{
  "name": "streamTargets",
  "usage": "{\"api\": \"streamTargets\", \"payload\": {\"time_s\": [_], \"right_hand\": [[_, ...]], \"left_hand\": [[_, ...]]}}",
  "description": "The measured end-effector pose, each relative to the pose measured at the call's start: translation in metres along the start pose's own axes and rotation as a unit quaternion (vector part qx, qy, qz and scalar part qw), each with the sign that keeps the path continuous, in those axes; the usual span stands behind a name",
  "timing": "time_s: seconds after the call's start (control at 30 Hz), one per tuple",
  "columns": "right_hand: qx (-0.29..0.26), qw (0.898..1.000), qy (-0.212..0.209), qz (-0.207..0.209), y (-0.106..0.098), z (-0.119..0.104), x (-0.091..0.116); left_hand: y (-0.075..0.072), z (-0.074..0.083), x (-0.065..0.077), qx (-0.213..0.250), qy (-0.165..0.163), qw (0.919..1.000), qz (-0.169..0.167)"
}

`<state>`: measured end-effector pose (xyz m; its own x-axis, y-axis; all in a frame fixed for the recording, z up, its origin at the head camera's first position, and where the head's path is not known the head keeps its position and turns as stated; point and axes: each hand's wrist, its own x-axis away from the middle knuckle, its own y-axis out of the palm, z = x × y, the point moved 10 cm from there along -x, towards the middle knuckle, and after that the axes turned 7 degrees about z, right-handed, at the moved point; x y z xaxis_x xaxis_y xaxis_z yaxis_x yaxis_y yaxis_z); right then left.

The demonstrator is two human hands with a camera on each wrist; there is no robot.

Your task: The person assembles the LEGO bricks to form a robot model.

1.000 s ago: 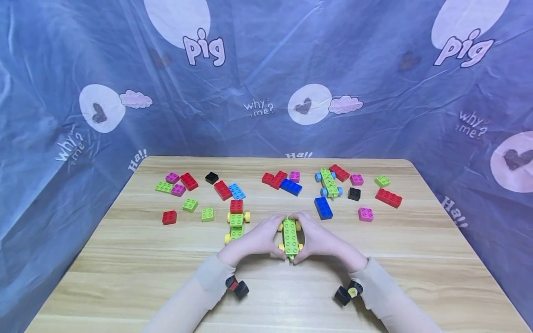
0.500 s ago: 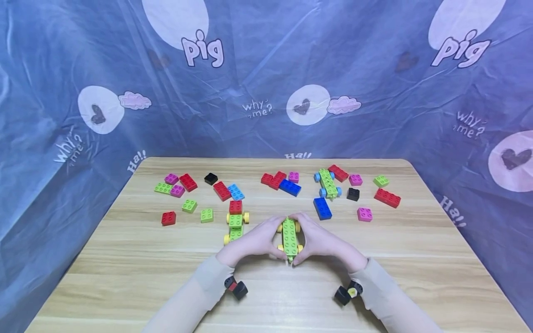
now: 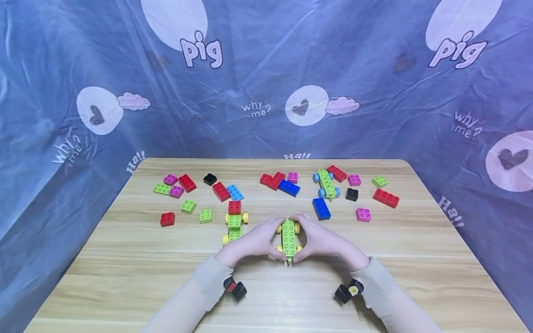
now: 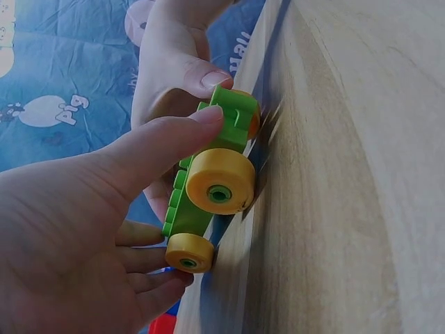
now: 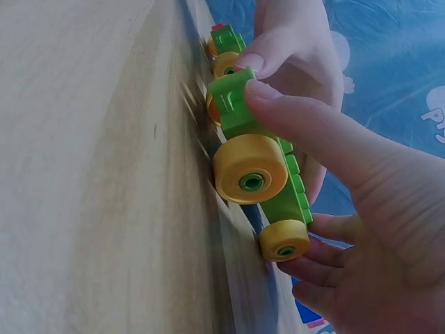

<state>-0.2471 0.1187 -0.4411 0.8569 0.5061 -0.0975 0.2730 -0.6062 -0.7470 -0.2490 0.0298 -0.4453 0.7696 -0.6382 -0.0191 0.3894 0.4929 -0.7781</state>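
Observation:
A green toy car base with studs on top and yellow wheels is held between both hands at the middle of the table. My left hand grips it from the left, and my right hand from the right. In the left wrist view, the left thumb presses the near end of the car base, while the other fingers reach its far end. The right wrist view shows the right thumb on that same end, above a yellow wheel. Left of the hands stands another green car, partly hidden by the left forearm.
A red brick sits at the second car's far end. Farther back are a green car base with blue wheels, a blue brick and several loose red, pink, green and black bricks. A patterned blue cloth hangs behind the table.
The head view has shifted slightly, and the scene drifts a little left in it. Both hands keep their hold on the car base, which has edged slightly toward the person.

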Motion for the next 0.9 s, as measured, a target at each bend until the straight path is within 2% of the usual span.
{"api": "streamTargets", "payload": {"time_s": [0.63, 0.9], "right_hand": [[-0.002, 1.000, 0.009, -0.012, 0.000, 0.002, 0.001], [-0.008, 0.999, -0.030, 0.009, -0.023, 0.000, -0.004]], "left_hand": [[0.001, -0.002, 0.000, 0.003, -0.007, 1.0000, -0.001], [0.002, -0.005, 0.000, 0.004, -0.018, 0.9998, -0.007]]}}
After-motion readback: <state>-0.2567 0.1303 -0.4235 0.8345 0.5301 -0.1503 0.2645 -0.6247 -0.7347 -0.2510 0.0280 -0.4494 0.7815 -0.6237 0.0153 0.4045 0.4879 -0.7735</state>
